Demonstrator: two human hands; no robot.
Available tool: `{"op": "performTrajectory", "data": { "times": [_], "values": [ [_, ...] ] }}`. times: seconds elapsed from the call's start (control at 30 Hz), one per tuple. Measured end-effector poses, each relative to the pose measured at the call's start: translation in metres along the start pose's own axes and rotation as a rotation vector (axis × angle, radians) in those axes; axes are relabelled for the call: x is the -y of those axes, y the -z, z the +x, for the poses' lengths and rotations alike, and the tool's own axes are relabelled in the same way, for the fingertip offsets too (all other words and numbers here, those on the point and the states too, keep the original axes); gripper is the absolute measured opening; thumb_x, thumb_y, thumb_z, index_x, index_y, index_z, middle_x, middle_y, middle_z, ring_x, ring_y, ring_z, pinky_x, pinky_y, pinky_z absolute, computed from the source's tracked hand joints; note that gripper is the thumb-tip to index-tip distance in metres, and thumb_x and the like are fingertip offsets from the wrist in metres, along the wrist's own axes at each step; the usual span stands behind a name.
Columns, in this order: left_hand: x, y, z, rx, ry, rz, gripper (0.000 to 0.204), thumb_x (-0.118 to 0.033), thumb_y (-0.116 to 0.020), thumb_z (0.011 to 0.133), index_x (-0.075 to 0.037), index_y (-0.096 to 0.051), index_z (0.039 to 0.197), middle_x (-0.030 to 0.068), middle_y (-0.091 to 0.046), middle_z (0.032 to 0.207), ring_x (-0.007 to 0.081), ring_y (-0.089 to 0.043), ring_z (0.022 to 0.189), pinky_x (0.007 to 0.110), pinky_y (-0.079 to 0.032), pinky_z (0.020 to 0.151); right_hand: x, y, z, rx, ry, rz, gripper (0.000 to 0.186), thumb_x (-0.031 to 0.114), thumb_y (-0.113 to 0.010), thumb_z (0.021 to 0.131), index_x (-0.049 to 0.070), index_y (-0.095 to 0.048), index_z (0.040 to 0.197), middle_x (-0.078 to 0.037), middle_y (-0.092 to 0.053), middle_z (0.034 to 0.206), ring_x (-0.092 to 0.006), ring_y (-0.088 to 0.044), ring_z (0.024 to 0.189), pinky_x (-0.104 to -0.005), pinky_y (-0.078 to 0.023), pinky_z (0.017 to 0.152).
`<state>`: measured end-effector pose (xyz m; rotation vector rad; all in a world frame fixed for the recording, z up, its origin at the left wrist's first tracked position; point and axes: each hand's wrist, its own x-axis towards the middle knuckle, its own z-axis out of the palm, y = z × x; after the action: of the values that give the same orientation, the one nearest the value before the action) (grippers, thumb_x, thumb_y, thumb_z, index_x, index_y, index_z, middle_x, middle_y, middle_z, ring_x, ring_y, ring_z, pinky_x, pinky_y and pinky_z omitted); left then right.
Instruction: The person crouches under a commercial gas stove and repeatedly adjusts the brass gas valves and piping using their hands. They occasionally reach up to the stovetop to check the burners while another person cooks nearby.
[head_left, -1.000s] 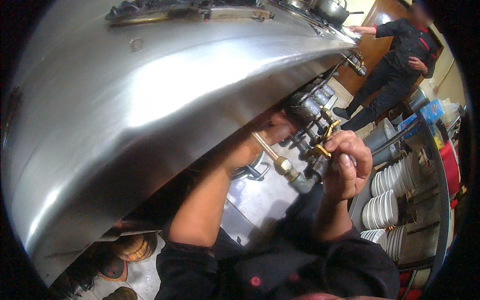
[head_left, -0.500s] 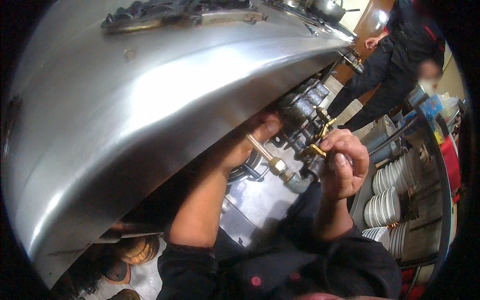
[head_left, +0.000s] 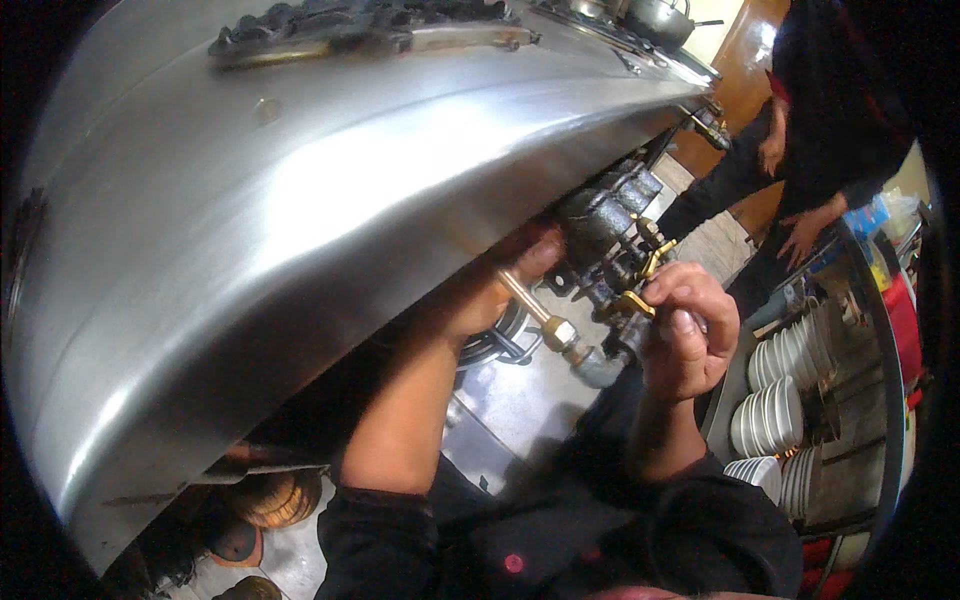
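Observation:
My left hand (head_left: 510, 275) reaches under the front edge of a stainless steel stove (head_left: 300, 260), behind a copper pipe (head_left: 525, 295) with a brass nut (head_left: 560, 332) and grey elbow; its fingers are mostly hidden in shadow. My right hand (head_left: 690, 330) is closed, thumb and curled fingers at a yellow brass valve lever (head_left: 634, 304) on the dark gas manifold. Above it sit a second brass lever (head_left: 657, 257) and a black, greasy metal housing (head_left: 610, 205).
A co-worker (head_left: 820, 120) in dark clothes leans over at the back right, hands low. White plates (head_left: 760, 418) stand stacked on a metal shelf at right. Pots (head_left: 655, 25) and black grates (head_left: 360, 22) are on the stovetop. Pans (head_left: 270, 500) lie below at lower left.
The co-worker has moved nearer and bent down, lowering both hands from the stovetop side toward the shelf. My left hand has shifted slightly; my right hand stays at the lever.

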<state>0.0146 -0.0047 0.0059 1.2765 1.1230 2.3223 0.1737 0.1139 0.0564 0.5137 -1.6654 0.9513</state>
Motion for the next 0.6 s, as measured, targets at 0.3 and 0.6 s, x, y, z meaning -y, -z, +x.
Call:
{"op": "performTrajectory", "data": {
  "times": [0.3, 0.6],
  "values": [
    [0.000, 0.000, 0.000, 0.003, 0.129, -0.099, 0.040, -0.004, -0.072, 0.082, -0.005, -0.059, 0.120, 0.0083, -0.060, 0.118, 0.0207, -0.056, 0.112, 0.035, -0.048, 0.097, -0.002, 0.004, 0.002, 0.010, 0.036, -0.021, 0.019, 0.002, -0.051, 0.079, -0.005, -0.057, 0.096, -0.017, -0.060, 0.081, -0.0246, -0.056, 0.078, -0.0352, -0.044, 0.073],
    [-0.019, -0.009, 0.003, -0.010, 0.074, 0.355, 0.026, -0.013, -0.071, 0.086, -0.006, -0.064, 0.110, 0.0084, -0.064, 0.110, 0.0198, -0.060, 0.098, 0.032, -0.049, 0.089, -0.003, 0.008, 0.002, 0.025, 0.000, -0.033, 0.020, 0.005, -0.050, 0.081, -0.004, -0.056, 0.098, -0.019, -0.060, 0.085, -0.0270, -0.056, 0.082, -0.0394, -0.044, 0.077]
  ]
}}
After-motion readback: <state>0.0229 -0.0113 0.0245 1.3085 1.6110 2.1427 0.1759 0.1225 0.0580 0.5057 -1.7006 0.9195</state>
